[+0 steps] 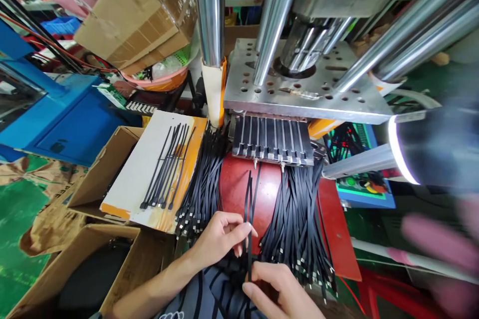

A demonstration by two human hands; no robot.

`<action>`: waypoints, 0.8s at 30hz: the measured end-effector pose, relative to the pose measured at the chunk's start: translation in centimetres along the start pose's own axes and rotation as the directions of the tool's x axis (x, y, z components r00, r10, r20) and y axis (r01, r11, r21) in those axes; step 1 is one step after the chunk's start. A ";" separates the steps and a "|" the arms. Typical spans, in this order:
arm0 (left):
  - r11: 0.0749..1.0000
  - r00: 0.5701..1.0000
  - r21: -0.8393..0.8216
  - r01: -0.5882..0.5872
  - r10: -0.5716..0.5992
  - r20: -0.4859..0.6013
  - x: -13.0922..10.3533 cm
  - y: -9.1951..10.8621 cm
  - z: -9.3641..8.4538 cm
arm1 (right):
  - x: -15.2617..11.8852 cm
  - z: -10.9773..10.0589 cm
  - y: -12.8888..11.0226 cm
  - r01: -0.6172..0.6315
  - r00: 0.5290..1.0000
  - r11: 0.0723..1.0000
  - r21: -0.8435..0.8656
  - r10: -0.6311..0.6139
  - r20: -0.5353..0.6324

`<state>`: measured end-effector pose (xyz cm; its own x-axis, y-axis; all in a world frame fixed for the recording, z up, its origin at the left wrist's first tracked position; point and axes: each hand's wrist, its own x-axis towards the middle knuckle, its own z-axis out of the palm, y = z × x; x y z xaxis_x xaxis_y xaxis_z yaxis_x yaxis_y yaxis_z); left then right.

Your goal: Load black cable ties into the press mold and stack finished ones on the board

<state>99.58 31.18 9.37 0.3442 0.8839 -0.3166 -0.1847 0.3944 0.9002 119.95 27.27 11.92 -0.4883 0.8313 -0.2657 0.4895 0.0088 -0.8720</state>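
Steel press plate [295, 97]: spanning the space beyond both hands.
Red table [269, 182]: carrying the right-hand bundle of black cables [299, 209].
Left hand [220, 239]: slanting in from lower left, back facing upward, thumb and forefinger pinching.
Right hand [279, 284]: curling inward, nearer the lap, thumb and forefinger clamping lower down.
Held cables [250, 251]: running between both pinches, pointing toward the press.
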 end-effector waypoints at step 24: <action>0.796 0.919 0.478 -0.371 0.387 0.070 0.8 9.7 -0.1 | 4.3 1.1 -0.2 0.379 0.841 0.922 0.086 -0.304 -0.447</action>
<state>97.94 35.76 17.81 0.3096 0.9477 0.0781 0.1654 -0.1345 0.9770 117.01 30.23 10.51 -0.2367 0.9451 0.2252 0.2040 0.2750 -0.9396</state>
